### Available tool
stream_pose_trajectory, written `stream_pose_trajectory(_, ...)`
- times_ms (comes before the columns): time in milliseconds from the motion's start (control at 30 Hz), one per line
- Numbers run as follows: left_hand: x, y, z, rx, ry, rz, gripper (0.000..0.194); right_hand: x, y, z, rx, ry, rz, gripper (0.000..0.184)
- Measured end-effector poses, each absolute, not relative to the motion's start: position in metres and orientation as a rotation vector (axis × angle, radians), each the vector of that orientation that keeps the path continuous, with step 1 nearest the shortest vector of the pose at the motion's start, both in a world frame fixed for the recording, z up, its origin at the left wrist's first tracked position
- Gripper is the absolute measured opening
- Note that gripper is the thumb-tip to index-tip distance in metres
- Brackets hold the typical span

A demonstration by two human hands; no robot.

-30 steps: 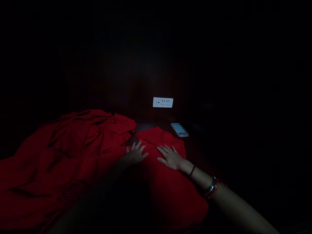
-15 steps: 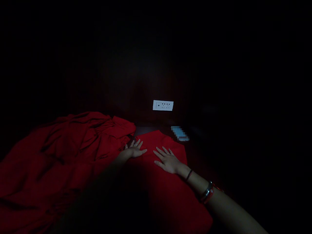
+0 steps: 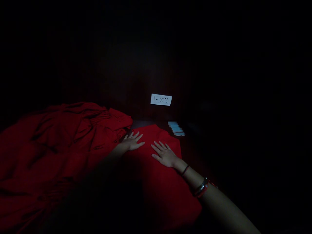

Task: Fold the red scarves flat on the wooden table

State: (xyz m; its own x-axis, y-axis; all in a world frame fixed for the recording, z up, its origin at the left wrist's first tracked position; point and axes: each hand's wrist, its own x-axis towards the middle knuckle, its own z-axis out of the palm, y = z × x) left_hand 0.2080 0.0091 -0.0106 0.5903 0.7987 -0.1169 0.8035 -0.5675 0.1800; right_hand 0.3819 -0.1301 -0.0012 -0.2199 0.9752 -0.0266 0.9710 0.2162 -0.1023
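A large red cloth lies spread over a dark surface, flat in the middle and bunched into deep folds on the left. My left hand rests on the cloth by the edge of the folds, fingers spread, a ring on one finger. To its right, my right hand lies palm down on the flat part with its fingers apart. Neither hand grips anything. Bracelets circle my right forearm. Much of my left forearm is lost in shadow.
A phone-like flat object, its face pixelated, lies just beyond the cloth's right edge. Behind it, a white socket panel is fixed to a dark upright wall. Everything farther out is too dark to make out.
Both hands have slid slightly left over the cloth and stay flat. The small wrinkle near the cloth's far corner looks smoother. The view has shifted a little.
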Motion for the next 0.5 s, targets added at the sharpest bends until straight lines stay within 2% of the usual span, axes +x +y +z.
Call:
stream_pose_trajectory(133,0.211,0.009,0.003,2.551,1.387,-0.118,0.075,0.382,-0.121,0.013,-1.856,-2.37,0.179,0.059)
stream_pose_trajectory(233,0.218,0.013,0.007,2.632,1.342,0.057,0.061,0.382,-0.108,0.019,-1.835,-2.3,0.07,0.055)
stream_pose_trajectory(300,0.222,0.017,0.004,2.716,1.235,0.13,0.054,0.383,-0.101,0.016,-1.872,-2.325,0.111,0.055)
stream_pose_trajectory(500,0.219,0.03,-0.014,2.695,1.183,-0.096,0.052,0.393,-0.106,-0.004,-1.996,-2.352,0.212,0.056)
